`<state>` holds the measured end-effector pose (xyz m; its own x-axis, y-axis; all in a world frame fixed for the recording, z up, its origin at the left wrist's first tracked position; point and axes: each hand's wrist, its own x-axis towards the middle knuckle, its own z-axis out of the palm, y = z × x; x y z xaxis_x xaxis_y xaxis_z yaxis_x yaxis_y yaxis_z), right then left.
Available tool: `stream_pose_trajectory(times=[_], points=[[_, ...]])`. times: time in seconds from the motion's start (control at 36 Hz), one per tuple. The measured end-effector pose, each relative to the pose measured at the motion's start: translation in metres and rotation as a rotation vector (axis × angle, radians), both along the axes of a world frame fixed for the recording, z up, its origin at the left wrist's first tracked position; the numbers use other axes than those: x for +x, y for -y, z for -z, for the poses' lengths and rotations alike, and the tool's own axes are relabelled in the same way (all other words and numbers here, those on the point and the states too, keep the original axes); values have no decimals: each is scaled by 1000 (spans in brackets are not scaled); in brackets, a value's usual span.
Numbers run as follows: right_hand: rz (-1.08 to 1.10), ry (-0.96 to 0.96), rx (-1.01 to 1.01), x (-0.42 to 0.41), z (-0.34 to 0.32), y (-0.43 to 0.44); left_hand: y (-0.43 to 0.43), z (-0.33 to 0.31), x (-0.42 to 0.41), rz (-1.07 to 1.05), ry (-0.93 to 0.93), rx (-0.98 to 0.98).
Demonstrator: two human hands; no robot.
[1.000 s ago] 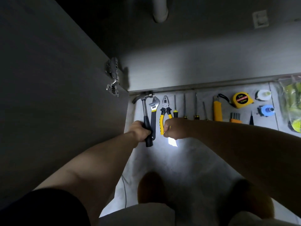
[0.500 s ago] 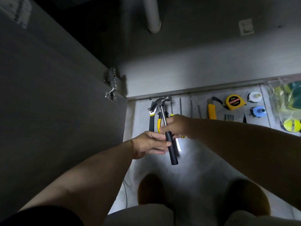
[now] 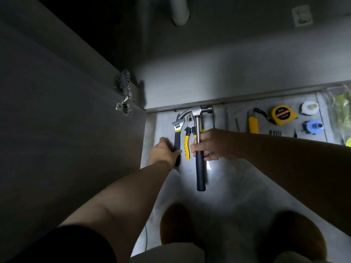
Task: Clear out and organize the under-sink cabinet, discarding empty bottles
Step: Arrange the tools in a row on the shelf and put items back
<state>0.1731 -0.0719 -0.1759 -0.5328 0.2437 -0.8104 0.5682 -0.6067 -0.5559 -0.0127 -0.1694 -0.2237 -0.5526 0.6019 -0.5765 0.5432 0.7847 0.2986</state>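
You knelt at the open under-sink cabinet (image 3: 237,73), tools in a row on the floor (image 3: 237,186) just outside it. Your right hand (image 3: 214,145) was clenched on the hammer (image 3: 199,149) at the shaft/grip join, head toward the cabinet, prob. to slot it into the row. Your left hand (image 3: 165,150) was closed on the adjustable wrench (image 3: 177,130) handle, beside the pliers (image 3: 188,137), likely w/ the same aim. Tape measure (image 3: 283,114) lay well right. No bottles visible.

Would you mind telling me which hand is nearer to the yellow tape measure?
Right. The right hand grips the hammer a few tools left of the tape measure; the left hand is further left, on the wrench.
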Motion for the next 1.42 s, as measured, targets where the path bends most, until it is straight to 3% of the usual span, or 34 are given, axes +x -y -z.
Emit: stream_pose_trajectory(times=[0.14, 0.31, 0.39, 0.56, 0.69, 0.86, 1.03, 1.17, 1.25, 1.42], points=[[-19, -74, -47, 3, 1, 0, -1, 0, 15, 43, -24, -49], [-99, 2, -11, 2, -14, 7, -6, -24, 13, -2, 84, -152], [-105, 13, -71, 8, -40, 4, -6, -49, 8, -93, 230, -258], [-198, 47, 15, 15, -126, -9, -6, -118, 12, -438, 784, -299], [-94, 74, 103, 22, -191, -3, -17, -194, 33, -466, 896, -98], [190, 164, 339, 41, -246, 17, -1, -270, 63, -365, 1159, 173], [492, 15, 335, 56, -294, 44, 21, -323, 89, -155, 1308, 305], [615, -97, 408, 60, -322, 64, 42, -349, 105, 12, 1229, 403], [665, -137, 405, 59, -335, 76, 49, -362, 111, 101, 1067, 440], [762, -370, 271, 61, -351, 101, 55, -383, 120, 67, 850, 562]])
